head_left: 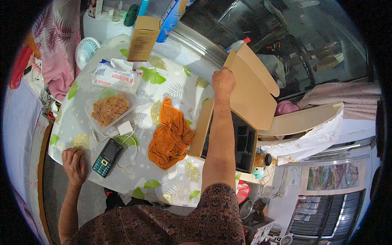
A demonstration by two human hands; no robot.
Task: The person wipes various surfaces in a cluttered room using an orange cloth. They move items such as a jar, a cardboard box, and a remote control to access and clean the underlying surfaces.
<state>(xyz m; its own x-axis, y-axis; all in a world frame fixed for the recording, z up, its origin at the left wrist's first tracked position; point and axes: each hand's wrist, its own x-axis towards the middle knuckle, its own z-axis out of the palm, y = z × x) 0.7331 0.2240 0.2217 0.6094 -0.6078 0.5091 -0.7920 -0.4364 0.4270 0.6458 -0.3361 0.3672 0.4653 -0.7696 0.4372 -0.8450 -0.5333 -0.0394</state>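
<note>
My right hand [224, 79] is closed on the left edge of the raised lid [254, 92] of a cardboard box. The box [200, 131] stands open at the table's right side, with a black compartmented insert [246, 141] partly hidden under my forearm. At the table's near left edge rests my left hand [74, 165], fingers curled, with nothing visible in it. Just right of it lies a keypad mobile phone [107, 157]. A white charger plug [125, 128] and its cable lie beyond the phone. Between phone and box is a crumpled orange cloth [171, 141].
A clear plastic container of brown food [111, 108] sits left of centre, before a white printed packet [113, 76]. Farther back are an upright carton [144, 39] and a small fan [87, 52]. A window [306, 46] borders the far right; a jar [264, 160] stands beyond the box.
</note>
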